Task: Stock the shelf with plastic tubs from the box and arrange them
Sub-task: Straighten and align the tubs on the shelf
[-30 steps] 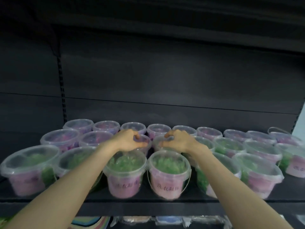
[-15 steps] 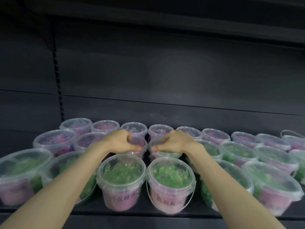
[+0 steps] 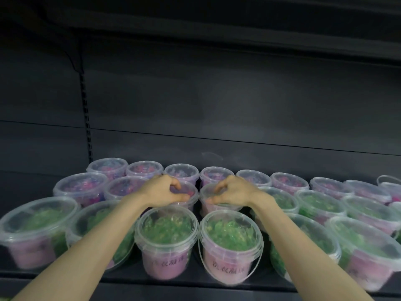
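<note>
- Dark metal shelf (image 3: pixel 134 276) carries three rows of clear plastic tubs with snap lids; front and most of the middle row show green contents over pink labels, back row pink/purple contents.
- Left hand (image 3: pixel 161 192) reaches in from 7 o'clock and sits on the middle-row clear tub with pink contents (image 3: pixel 186 197), just left of centre; thumb lies along the near lid rim, fingers curl over the top. Grip looks clenched on the lid edge, but the contact on the far side is hidden, so cannot tell for sure.
- Right hand (image 3: pixel 233 192) comes in from 5 o'clock onto the neighbouring middle-row clear tub (image 3: pixel 211 206) just right of centre; thumb tip touches the near rim, fingers arch above the lid. Same story: cannot tell whether it truly grasps.
- The two middle-row tubs stand just beside each other, upright, a narrow gap between them.
- Directly at 6 o'clock of them: front clear tub with green contents and pink label (image 3: pixel 166 240) under the left forearm side, and a front clear tub with a hanging clear bail handle (image 3: pixel 231 246) beside it.
- Slotted upright post (image 3: pixel 86 118) at 10 o'clock on the dark back panel.
- Blurred tubs at both frame edges.
</note>
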Demonstrator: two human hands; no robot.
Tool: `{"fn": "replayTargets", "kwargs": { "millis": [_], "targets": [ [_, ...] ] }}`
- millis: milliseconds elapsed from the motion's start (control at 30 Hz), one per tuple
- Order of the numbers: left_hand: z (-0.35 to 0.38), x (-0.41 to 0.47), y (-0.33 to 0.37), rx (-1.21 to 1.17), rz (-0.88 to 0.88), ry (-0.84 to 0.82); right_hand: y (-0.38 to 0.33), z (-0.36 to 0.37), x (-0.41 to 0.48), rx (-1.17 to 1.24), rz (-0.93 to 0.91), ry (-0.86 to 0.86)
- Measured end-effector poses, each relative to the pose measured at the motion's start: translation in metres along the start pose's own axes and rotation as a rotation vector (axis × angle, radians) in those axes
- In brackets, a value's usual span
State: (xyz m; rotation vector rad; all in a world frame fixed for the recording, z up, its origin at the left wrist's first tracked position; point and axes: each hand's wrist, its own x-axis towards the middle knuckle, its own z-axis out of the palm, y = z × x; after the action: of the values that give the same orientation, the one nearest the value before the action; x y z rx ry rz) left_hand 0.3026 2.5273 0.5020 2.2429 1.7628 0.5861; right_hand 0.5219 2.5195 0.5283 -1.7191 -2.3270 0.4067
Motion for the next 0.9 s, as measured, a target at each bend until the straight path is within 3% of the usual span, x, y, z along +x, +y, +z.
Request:
{"fn": "replayTargets", "kwargs": {
  "millis": [333,567,900],
  "targets": [
    [-0.0066,0.0000,0.0013,0.011,-0.008,-0.133,0.0022,0.0020,-0.0030,0.046,0.023,-0.018],
    [-0.0042,-0.0036,-0.0002,0.016,-0.007,-0.135,-0.0001,-0.0006,-0.0040,0.073,0.026,-0.041],
    [-0.0052,-0.0027,0.0009,-0.016,-0.018,-0.148,-0.0034,0.0018,-0.0067,0.050,0.023,0.058]
  ]
}}
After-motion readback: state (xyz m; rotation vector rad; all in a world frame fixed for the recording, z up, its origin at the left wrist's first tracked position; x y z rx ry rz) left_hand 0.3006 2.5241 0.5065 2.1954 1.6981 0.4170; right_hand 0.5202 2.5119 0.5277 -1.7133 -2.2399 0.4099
